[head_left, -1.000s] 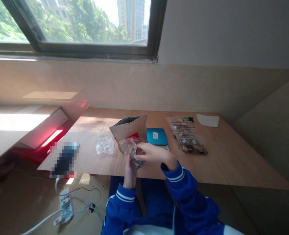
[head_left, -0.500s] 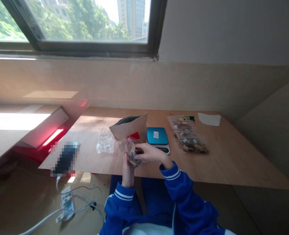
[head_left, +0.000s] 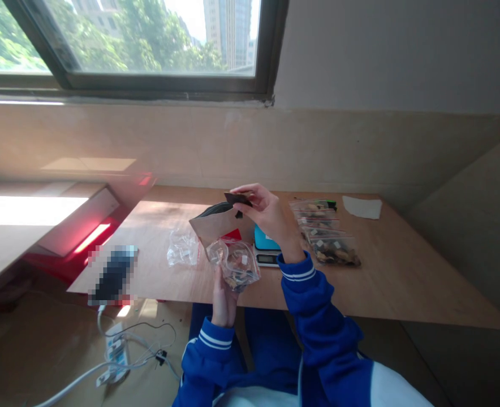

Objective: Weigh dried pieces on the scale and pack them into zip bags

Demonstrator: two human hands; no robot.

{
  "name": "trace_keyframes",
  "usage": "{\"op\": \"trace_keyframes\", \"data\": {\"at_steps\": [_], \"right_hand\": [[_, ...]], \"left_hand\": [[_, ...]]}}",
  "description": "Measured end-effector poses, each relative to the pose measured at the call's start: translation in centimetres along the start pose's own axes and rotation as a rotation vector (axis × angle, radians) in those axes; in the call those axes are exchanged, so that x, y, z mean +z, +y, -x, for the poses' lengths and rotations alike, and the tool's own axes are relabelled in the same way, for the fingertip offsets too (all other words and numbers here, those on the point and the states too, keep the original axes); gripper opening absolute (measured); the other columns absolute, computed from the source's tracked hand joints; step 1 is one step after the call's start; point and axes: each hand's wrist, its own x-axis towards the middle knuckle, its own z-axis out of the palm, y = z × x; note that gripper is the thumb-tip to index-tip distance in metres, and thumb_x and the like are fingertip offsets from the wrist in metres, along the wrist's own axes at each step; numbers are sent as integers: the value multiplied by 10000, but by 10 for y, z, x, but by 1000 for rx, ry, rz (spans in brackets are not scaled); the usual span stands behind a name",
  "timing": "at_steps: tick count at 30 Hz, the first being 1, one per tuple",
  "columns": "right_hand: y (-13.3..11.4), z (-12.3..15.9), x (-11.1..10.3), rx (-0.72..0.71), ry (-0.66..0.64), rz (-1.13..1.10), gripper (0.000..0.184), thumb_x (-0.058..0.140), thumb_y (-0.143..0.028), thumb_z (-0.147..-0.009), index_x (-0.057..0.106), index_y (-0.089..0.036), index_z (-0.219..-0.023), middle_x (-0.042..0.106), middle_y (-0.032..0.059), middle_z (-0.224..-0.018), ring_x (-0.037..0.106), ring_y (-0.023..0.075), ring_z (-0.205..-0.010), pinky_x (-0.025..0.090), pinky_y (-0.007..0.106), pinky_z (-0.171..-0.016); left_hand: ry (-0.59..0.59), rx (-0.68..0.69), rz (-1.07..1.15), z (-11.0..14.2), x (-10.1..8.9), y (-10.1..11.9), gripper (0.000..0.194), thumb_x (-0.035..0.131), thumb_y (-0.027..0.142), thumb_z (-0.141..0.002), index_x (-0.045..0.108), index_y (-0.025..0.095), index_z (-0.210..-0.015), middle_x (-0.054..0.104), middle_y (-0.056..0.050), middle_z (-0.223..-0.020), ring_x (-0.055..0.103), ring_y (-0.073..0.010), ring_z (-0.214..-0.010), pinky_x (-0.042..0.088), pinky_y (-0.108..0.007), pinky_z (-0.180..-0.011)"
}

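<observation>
My left hand (head_left: 224,299) grips a clear zip bag (head_left: 239,265) with dark dried pieces in its bottom, held above the table's near edge. Raised over the mouth of a brown paper pouch (head_left: 216,226), my right hand (head_left: 264,212) pinches a flat dark brown dried piece (head_left: 238,198); its exact kind is unclear. The pouch stands open with a red patch on its front. Partly behind my right forearm is a kitchen scale (head_left: 266,243) with a blue top. A crumpled clear plastic bag (head_left: 182,249) lies left of the pouch.
Several filled zip bags (head_left: 335,249) lie in a row at the right, near a white paper sheet (head_left: 362,207). A pixelated dark device (head_left: 113,276) rests at the table's left edge, its cable running down to a power strip (head_left: 117,350) on the floor.
My right hand has come out of the zip bag and moved up to the pouch's mouth with a dark dried piece. The zip bag in my left hand now shows more fully.
</observation>
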Motion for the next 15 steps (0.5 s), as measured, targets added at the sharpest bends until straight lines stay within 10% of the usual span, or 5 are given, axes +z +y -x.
{"op": "trace_keyframes", "data": {"at_steps": [15], "right_hand": [[24, -16, 20, -221, -301, 376, 237, 437, -63, -853, 605, -176, -977, 653, 64, -1026, 602, 171, -999, 480, 333, -922]], "left_hand": [[-33, 11, -10, -1, -7, 1, 681, 504, 507, -886, 282, 291, -1492, 571, -133, -1350, 504, -288, -1272, 373, -499, -1054]]}}
